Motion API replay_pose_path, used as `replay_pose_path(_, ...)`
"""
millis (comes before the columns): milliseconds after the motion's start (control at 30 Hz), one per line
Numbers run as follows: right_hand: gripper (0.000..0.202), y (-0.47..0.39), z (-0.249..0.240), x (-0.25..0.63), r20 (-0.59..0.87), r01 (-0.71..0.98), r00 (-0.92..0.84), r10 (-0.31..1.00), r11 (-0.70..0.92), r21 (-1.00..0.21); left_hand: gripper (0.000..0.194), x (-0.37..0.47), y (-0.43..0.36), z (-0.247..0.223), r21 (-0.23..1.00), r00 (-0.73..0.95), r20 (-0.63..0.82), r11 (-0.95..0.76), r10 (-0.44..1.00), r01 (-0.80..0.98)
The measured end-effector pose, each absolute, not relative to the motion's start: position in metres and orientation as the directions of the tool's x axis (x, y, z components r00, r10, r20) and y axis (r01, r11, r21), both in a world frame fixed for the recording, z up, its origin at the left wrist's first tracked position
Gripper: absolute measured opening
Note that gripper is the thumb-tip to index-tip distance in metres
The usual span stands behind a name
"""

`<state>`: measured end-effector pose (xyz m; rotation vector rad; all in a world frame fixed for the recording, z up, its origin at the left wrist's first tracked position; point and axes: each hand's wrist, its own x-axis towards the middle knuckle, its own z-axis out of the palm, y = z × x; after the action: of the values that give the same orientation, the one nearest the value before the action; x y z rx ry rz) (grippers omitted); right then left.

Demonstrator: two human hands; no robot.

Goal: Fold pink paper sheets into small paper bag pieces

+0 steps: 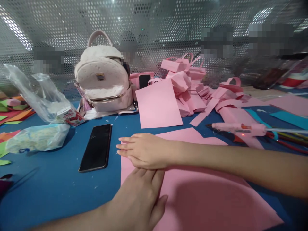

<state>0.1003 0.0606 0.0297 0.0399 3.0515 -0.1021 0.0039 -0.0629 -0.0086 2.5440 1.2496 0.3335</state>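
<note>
Dim indoor light; white glare streaks on perforated panel (156,19), strongest upper left. Broad soft shadow across pink paper (204,192). Outer edges stretched, soft; several upper patches pixelated.

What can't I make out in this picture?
All in the head view:
Left hand: fingertips hidden beneath the right hand.
Large pink paper: near side cut off by the bottom edge.
Small printed carton: lettering too small and blurred to read.
Dark object: cut off by the left edge.

On the table (60,195) before you: paper sheets (204,199), a phone (96,149) to their left, backpack (103,80) behind it, glue gun (250,129) rear right.
</note>
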Motion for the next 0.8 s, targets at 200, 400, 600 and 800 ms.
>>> replay_pose_path(200,0.049,0.054,0.020,0.124,-0.022,0.108,-0.994,0.106,0.989,-0.101,0.048,0.004,-0.063,-0.007,0.353,0.593,0.079,-0.579,0.801,0.735)
replay_pose_path(400,0.051,0.054,0.017,0.173,0.021,0.288,-0.956,0.292,0.951,-0.112,0.062,0.003,-0.062,-0.010,0.243,0.635,0.085,-0.634,0.768,0.734)
replay_pose_path(600,0.051,0.054,0.013,0.235,0.087,0.496,-0.868,0.489,0.864,0.088,0.069,0.000,-0.065,-0.020,0.159,0.648,0.149,-0.665,0.747,0.730)
replay_pose_path(800,0.049,0.052,0.002,0.280,0.187,0.540,-0.842,0.507,0.777,0.324,0.072,0.001,-0.064,-0.021,0.096,0.657,0.166,-0.675,0.736,0.732)
